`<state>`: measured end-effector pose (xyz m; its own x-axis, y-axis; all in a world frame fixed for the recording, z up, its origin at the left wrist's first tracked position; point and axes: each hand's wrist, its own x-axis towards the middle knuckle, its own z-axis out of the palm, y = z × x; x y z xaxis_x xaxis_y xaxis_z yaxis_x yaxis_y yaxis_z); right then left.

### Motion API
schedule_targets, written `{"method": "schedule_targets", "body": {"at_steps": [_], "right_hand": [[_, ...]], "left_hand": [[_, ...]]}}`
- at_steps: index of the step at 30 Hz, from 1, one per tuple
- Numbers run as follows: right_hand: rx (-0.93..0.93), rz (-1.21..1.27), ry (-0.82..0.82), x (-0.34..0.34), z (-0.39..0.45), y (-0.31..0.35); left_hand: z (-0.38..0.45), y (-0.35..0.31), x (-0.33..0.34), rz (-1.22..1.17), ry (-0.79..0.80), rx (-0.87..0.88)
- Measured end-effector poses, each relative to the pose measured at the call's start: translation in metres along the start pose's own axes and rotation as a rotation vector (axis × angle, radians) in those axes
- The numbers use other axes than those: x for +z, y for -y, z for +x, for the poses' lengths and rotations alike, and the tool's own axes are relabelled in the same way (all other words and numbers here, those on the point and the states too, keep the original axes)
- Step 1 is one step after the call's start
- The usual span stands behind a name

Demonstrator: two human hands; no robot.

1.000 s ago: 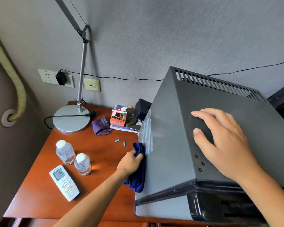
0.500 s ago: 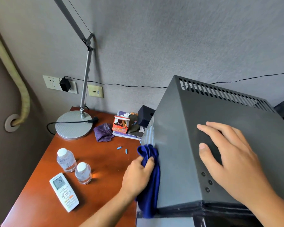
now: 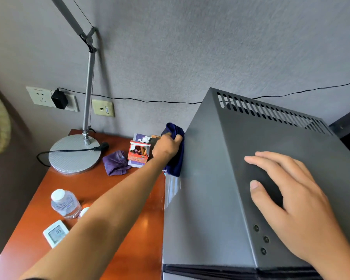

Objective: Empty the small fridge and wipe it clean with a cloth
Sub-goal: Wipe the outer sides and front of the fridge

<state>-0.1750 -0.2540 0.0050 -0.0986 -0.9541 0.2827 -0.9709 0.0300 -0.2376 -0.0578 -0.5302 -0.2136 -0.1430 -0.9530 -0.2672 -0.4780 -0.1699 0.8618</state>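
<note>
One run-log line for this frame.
phase: wiping fridge side | left hand: grips blue cloth against it, far end | right hand: flat on top

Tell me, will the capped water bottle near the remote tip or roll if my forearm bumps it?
The water bottle looks small, squat and upright, so probably steady. It seems partly full, likely light enough to slide. Once tipped, its round body would probably roll on the smooth desk.

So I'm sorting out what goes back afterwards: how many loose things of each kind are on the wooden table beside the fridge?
Water bottles: 2, the second mostly hidden by the arm
Remote control: 1
Purple cloth: 1
Desk lamp: 1
Red box: 1
Booklet: 1
Total: 7
</note>
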Motion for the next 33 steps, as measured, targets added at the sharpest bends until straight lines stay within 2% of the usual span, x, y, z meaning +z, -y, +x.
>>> {"method": "schedule_targets", "body": {"at_steps": [6, 9, 11, 16, 19, 21, 24, 28, 33], "right_hand": [[-0.024, -0.036, -0.004, 0.0, -0.001, 0.004], [-0.049, -0.068, 0.009, -0.001, -0.002, 0.003], [-0.048, -0.068, 0.024, -0.001, 0.004, 0.006], [0.102, -0.044, 0.049, 0.02, 0.067, 0.041], [0.018, -0.221, 0.057, 0.041, 0.091, 0.053], [-0.017, -0.199, 0.019, 0.04, 0.088, 0.053], [-0.014, -0.106, -0.034, 0.043, 0.091, 0.048], [-0.016, -0.101, -0.012, 0.048, 0.094, 0.045], [-0.028, -0.065, -0.002, 0.047, 0.093, 0.045]], "left_hand": [[-0.153, 0.061, 0.022, -0.011, -0.046, -0.018], [-0.241, 0.098, 0.032, -0.05, -0.01, -0.07], [-0.264, 0.108, 0.032, -0.031, 0.011, -0.116], [-0.224, 0.1, 0.032, 0.055, 0.011, -0.083], [-0.172, 0.089, 0.036, 0.063, -0.016, -0.097], [-0.144, 0.086, 0.037, 0.071, -0.008, -0.105], [-0.106, 0.116, 0.05, 0.134, 0.085, -0.2], [-0.088, 0.173, 0.081, 0.267, 0.212, -0.362], [-0.074, 0.181, 0.084, 0.249, 0.266, -0.434]]}}
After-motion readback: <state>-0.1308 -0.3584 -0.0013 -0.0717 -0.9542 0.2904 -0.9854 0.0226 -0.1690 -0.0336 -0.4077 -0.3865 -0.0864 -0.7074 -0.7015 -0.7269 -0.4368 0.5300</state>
